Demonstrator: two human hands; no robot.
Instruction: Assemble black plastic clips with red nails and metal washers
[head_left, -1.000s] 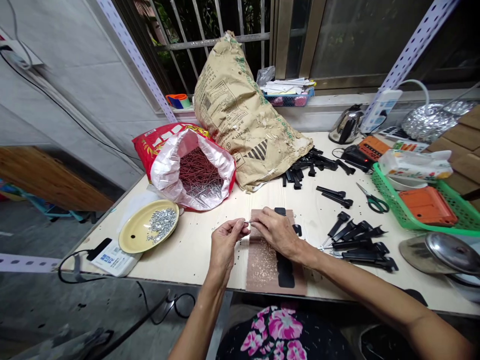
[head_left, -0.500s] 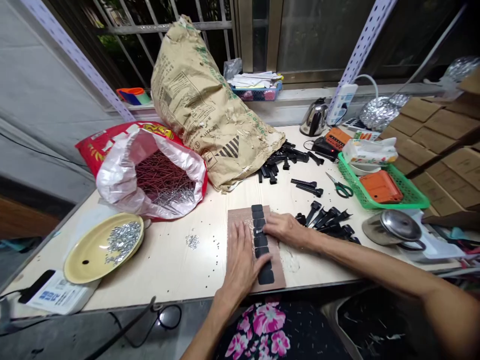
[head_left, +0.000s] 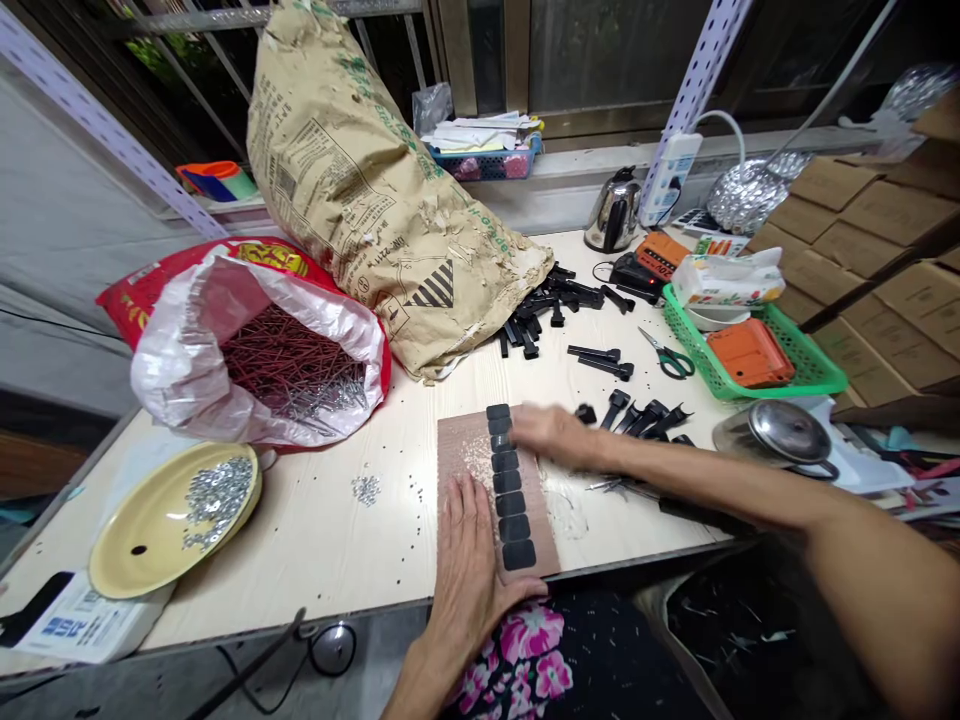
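Pale tabletop [head_left: 322,520]; black pads [head_left: 511,503] between hands [head_left: 466,535] [head_left: 562,437], on brown board [head_left: 453,450].

Garment [head_left: 596,645], 1: near-black ground; large pink blossoms [head_left: 553,675] with darker magenta shading; small pale flecks scattered between. Left hand [head_left: 466,540]: bare. Right hand [head_left: 559,437]: bare, outline blurred. Right arm [head_left: 720,490]: bare past the elbow.

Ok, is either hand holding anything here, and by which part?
The left hand grips nothing visible; it lies flat over the brown board. The right hand is blurred at the black pads; whether it holds anything cannot be told.
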